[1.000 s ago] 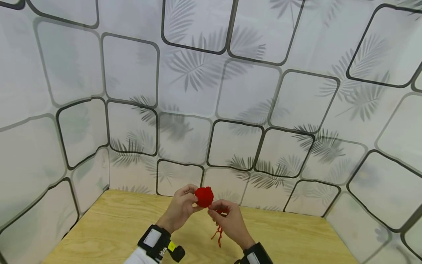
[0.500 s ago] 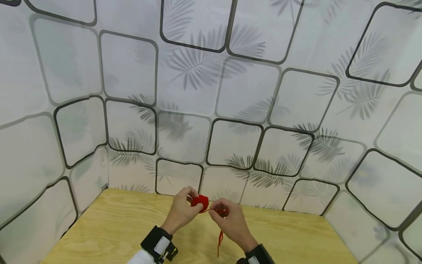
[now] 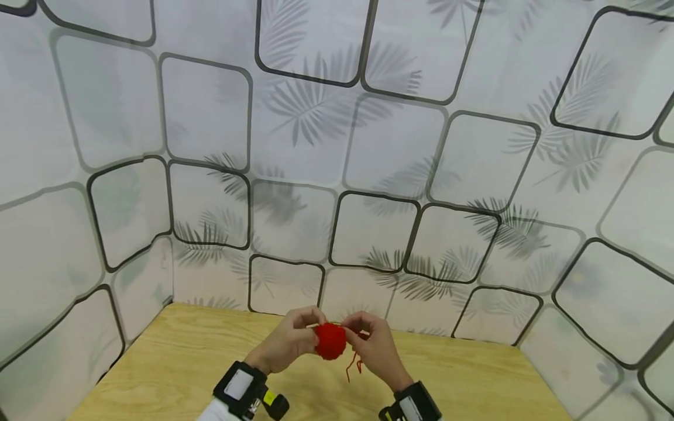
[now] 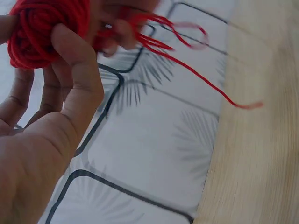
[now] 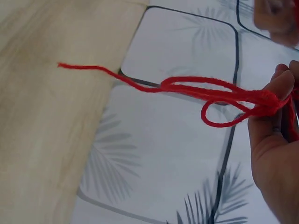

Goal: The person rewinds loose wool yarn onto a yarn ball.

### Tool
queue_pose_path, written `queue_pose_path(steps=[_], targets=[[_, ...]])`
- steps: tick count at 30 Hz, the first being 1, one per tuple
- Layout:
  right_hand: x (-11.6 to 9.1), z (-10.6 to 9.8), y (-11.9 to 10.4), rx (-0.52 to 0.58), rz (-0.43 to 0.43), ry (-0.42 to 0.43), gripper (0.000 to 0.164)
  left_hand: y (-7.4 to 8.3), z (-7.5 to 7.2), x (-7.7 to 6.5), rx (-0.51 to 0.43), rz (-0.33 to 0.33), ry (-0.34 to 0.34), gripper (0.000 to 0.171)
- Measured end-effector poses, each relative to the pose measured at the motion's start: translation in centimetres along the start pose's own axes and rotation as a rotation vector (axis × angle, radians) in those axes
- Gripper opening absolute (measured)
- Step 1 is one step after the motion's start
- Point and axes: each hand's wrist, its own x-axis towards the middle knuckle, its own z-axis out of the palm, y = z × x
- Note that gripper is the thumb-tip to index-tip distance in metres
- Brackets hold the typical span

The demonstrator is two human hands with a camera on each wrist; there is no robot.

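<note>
A ball of red yarn is held above the table between both hands in the head view. My left hand grips it from the left; in the left wrist view the thumb presses on the wound strands of the yarn ball, with fingers behind it. My right hand is at the ball's right side and pinches loose red yarn. In the right wrist view this yarn hangs from the fingers in loops, with one long free end. Part of the right hand is cut off by that view's edge.
Beneath the hands lies a light wooden table. White cloth walls with leaf and rounded-square prints rise behind and at both sides of it. Black straps with small devices sit on both wrists.
The left hand has tilted the ball forward and back, and the ball now sits slightly lower and right against the right hand. The loose yarn tail below the right hand has swung and shortened.
</note>
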Motion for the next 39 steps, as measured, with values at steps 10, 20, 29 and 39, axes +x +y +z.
queue_pose_path(steps=[10,20,29,39], targets=[[-2.1,1.9,-0.2,-0.030,0.009,-0.009,0.007,-0.4,1.3,1.0,0.093,0.092,0.515,0.013],[-2.2,1.5,-1.4,-0.089,-0.063,0.004,0.005,-2.0,1.2,1.0,1.045,0.243,0.654,0.025],[-0.8,0.1,-2.7,-0.121,-0.129,0.041,0.009,-1.0,0.5,0.1,0.716,-0.075,0.092,0.014],[-1.0,0.9,-1.4,-0.045,-0.036,0.034,0.007,-0.1,0.9,-0.3,-0.055,0.066,0.013,0.027]])
